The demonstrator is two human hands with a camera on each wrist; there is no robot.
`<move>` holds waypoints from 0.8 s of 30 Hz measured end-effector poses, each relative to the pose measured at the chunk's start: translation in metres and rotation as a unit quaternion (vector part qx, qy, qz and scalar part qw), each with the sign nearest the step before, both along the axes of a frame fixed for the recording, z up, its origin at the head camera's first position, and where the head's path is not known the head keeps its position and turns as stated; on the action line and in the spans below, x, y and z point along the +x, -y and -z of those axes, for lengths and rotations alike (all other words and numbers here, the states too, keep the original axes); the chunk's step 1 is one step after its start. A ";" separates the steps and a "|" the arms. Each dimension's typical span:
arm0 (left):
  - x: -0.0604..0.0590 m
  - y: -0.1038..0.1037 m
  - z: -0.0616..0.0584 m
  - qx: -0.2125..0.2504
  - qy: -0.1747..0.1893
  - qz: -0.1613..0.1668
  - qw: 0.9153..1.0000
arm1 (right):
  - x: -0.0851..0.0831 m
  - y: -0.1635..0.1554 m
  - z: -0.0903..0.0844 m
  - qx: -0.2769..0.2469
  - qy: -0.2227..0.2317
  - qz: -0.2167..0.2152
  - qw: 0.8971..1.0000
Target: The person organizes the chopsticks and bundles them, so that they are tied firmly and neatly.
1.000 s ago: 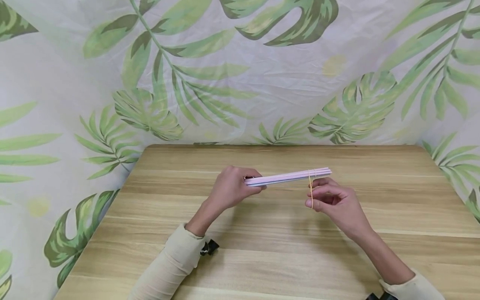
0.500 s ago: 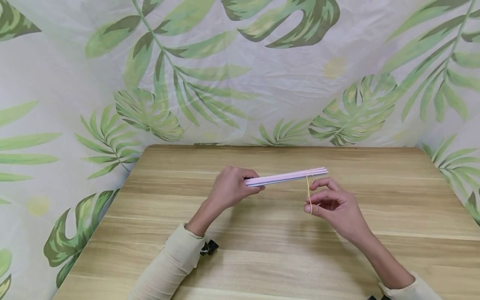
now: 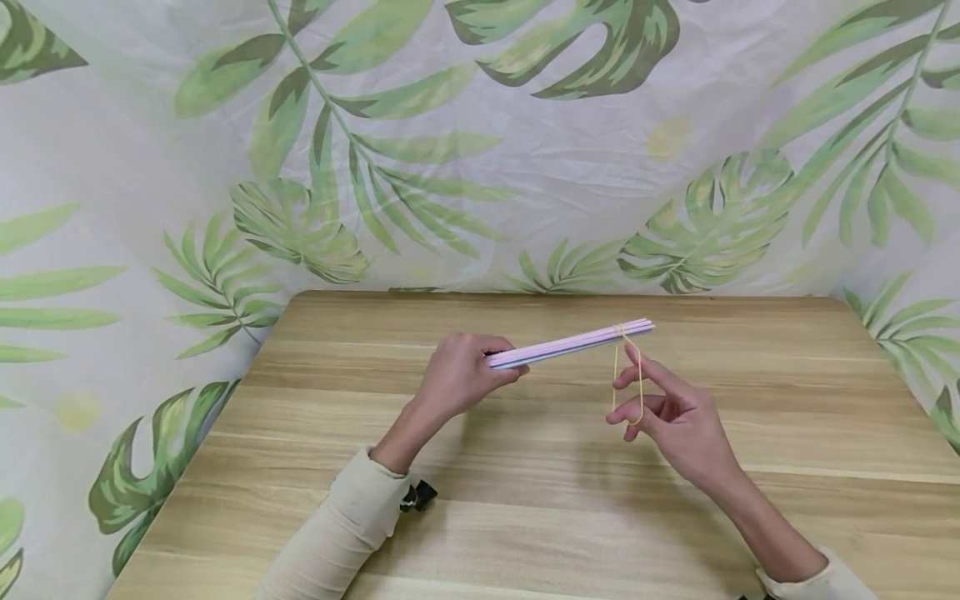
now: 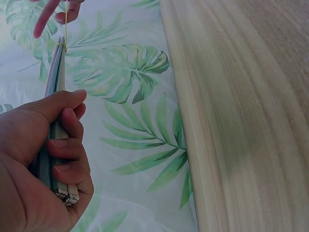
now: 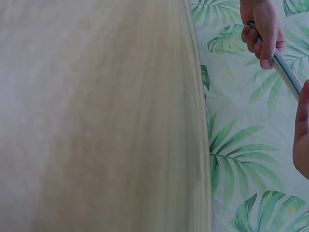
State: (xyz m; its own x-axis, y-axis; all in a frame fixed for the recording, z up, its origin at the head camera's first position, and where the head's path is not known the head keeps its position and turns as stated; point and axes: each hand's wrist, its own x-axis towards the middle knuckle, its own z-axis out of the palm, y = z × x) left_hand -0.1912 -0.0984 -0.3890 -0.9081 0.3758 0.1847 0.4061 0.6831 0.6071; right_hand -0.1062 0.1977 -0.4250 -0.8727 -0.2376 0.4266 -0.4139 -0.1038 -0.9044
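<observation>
My left hand (image 3: 461, 375) grips one end of a bundle of slim pink, white and blue-green sticks (image 3: 566, 343), held above the table and tilted up to the right. In the left wrist view its fingers curl round the sticks (image 4: 57, 77), whose near ends stick out below the palm. A thin yellow rubber band (image 3: 641, 379) circles the bundle near its far end and hangs down as a stretched loop. Fingers of my right hand (image 3: 682, 425) are hooked in that loop, the index finger pointing up near the sticks. The right wrist view shows only an edge of this hand (image 5: 301, 137).
A wood-grain table (image 3: 525, 508) lies below both hands. Behind it hangs a pale cloth (image 3: 555, 183) printed with green leaves. A small black device (image 3: 420, 496) sits at the left sleeve cuff.
The bundle's far end has tilted upward. My right hand has changed from a pinch on the band to spread fingers within the loop, which has widened. The left hand stays nearly still.
</observation>
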 end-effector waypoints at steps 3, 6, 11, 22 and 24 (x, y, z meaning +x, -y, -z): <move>0.001 -0.002 -0.001 0.009 -0.013 -0.007 1.000 | 0.002 0.002 -0.001 -0.021 0.010 -0.010 1.000; 0.002 -0.004 -0.001 0.024 -0.035 -0.008 0.999 | 0.004 0.003 -0.003 -0.022 0.035 0.000 0.999; 0.002 -0.006 0.001 0.042 -0.093 -0.003 0.995 | 0.004 0.005 -0.007 -0.027 0.097 0.044 0.994; 0.002 -0.007 0.007 0.064 -0.156 0.025 0.985 | 0.001 0.006 -0.009 -0.198 0.130 0.016 0.972; 0.001 -0.006 0.008 0.068 -0.163 0.037 0.984 | 0.000 0.004 -0.009 -0.207 0.134 0.010 0.969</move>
